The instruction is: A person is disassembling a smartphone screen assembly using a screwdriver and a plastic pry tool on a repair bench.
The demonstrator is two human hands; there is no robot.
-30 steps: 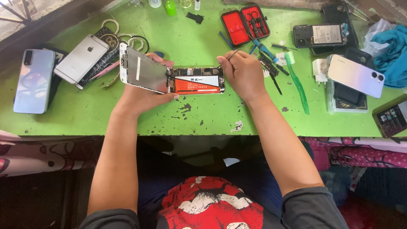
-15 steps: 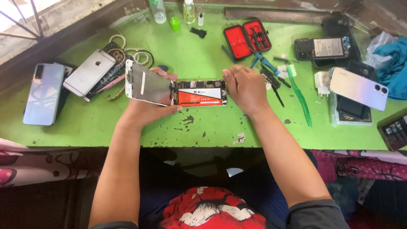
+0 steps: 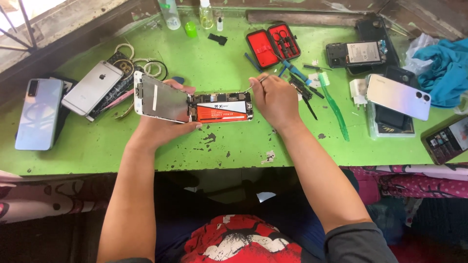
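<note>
An opened phone body (image 3: 222,107) with an orange-and-white battery lies on the green table (image 3: 229,146). Its detached screen panel (image 3: 161,97) is tilted up at the phone's left end, and my left hand (image 3: 163,124) holds that panel by its edges. My right hand (image 3: 275,97) rests at the phone's right end and pinches thin metal tweezers (image 3: 257,82), whose tips point toward the phone's upper right corner.
Two silver phones (image 3: 91,87) (image 3: 38,113) and coiled cables (image 3: 146,65) lie at the left. A red tool case (image 3: 273,44), green brush (image 3: 334,104), screwdrivers, several more phones (image 3: 397,96) and a blue cloth (image 3: 446,70) sit at the right. Bottles (image 3: 169,12) stand at the back.
The head view has drifted slightly downward and left. My right hand has shifted the tweezers a little over the phone's right end. My left hand still holds the screen panel.
</note>
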